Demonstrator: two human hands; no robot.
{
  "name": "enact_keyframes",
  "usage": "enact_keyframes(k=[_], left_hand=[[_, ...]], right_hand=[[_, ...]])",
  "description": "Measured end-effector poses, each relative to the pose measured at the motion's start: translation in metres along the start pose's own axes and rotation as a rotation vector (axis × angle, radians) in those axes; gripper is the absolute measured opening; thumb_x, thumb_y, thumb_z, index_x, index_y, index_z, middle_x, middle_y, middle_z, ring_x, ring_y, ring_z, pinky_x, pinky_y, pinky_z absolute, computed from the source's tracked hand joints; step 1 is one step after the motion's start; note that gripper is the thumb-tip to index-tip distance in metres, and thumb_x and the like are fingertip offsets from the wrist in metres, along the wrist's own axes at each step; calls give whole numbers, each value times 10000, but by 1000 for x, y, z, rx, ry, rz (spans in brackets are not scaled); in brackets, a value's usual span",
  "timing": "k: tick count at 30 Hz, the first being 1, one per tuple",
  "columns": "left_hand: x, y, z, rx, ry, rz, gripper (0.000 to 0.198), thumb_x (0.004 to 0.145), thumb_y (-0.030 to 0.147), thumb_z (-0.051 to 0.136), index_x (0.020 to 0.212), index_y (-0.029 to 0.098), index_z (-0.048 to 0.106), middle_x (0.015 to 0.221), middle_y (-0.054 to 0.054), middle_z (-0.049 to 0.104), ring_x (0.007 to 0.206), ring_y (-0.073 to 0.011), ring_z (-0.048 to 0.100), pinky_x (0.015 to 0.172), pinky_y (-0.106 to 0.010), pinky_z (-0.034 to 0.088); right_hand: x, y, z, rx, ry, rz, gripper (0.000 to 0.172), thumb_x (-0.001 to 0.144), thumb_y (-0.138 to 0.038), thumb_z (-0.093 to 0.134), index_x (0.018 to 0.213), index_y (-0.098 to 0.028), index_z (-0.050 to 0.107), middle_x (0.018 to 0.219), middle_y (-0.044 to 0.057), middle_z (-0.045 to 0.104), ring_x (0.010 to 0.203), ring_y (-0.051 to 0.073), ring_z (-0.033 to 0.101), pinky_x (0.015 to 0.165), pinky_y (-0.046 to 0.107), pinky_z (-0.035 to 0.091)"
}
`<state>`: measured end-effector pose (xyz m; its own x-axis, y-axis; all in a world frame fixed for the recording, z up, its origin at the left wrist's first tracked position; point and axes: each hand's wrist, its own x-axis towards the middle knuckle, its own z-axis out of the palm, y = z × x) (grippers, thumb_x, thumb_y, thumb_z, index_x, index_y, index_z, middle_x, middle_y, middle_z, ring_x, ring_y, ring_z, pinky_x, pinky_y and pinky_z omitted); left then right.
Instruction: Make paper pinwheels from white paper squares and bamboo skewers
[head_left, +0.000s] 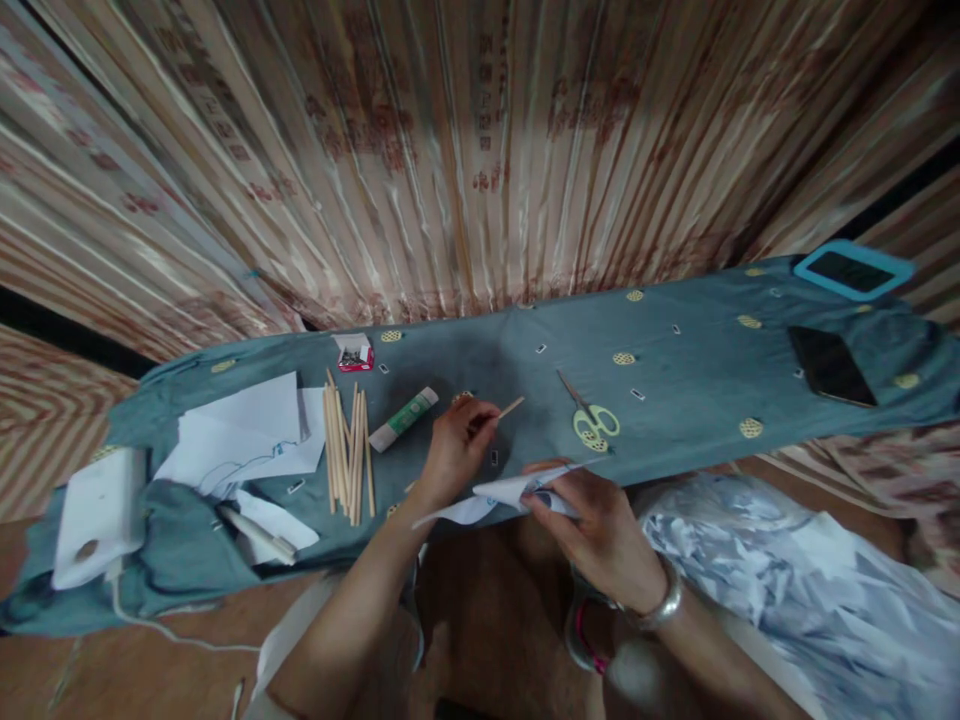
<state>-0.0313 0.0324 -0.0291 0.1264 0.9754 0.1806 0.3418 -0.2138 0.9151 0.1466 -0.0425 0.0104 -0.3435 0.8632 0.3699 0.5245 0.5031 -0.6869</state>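
My left hand [454, 446] is closed in a pinch on a thin wooden stick [511, 407] just above the blue cloth-covered board [675, 400]. My right hand [592, 520] is closed on a folded piece of white paper [504, 492] at the board's near edge. A bundle of several wooden sticks [346, 450] lies left of my left hand, with a green-and-white glue stick [403, 419] beside it. Yellow-handled scissors [592, 420] lie just beyond my right hand.
Loose white paper sheets [247, 430] and a white object [97, 515] sit at the board's left end. A small red box [355, 353] lies at the back. A dark phone [831, 365] and a blue-framed tablet [853, 270] lie at the right. A plastic bag of paper [787, 580] sits below right.
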Motion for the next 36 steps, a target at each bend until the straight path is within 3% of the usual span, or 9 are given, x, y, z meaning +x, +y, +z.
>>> enact_keyframes(k=[4,6,11,19,27,31,36], left_hand=[[-16,19,0,-403,-35,-196,224,735,354,680,830,158,731,738,-22,635,527,-95,519,516,-222,409],[-24,24,-2,-481,-68,-275,222,694,360,722,792,164,755,686,-28,661,518,-98,518,501,-217,397],[-39,29,-2,-624,-20,-371,201,644,364,774,763,201,777,765,-64,732,680,-164,637,609,-239,475],[-44,29,1,-613,18,-327,211,633,388,785,780,237,788,814,-64,735,744,-213,656,690,-307,519],[-43,32,1,-514,27,-259,164,700,352,749,802,230,790,768,-64,724,707,-183,638,632,-259,489],[-43,35,-2,-465,-5,-310,198,711,354,738,808,186,780,757,-65,732,683,-165,639,610,-233,485],[-44,34,-3,-576,-3,-431,281,580,389,814,771,184,782,756,-63,744,663,-180,645,606,-248,503]], right_hand=[[0,-1,2,-31,80,-101,167,909,-184,500,1017,-220,623,964,59,717,930,188,671,819,325,542],[0,-1,2,-33,102,-119,212,902,-164,487,1065,-219,611,978,65,712,936,194,672,816,331,548],[1,-1,3,-56,173,-104,244,875,-126,518,1085,-212,608,985,80,709,926,205,679,817,313,550],[10,-6,1,-88,226,-143,369,837,-54,524,1153,-239,578,996,93,711,947,219,680,818,319,550],[8,-4,-1,11,185,-85,279,857,-84,506,1086,-218,595,990,87,710,955,206,674,835,319,544],[5,0,-2,0,216,-120,255,868,-118,507,1091,-213,587,980,65,711,938,193,682,795,313,558],[5,1,-4,-34,233,-138,265,858,-100,502,1091,-184,596,994,83,713,952,193,680,814,315,558]])
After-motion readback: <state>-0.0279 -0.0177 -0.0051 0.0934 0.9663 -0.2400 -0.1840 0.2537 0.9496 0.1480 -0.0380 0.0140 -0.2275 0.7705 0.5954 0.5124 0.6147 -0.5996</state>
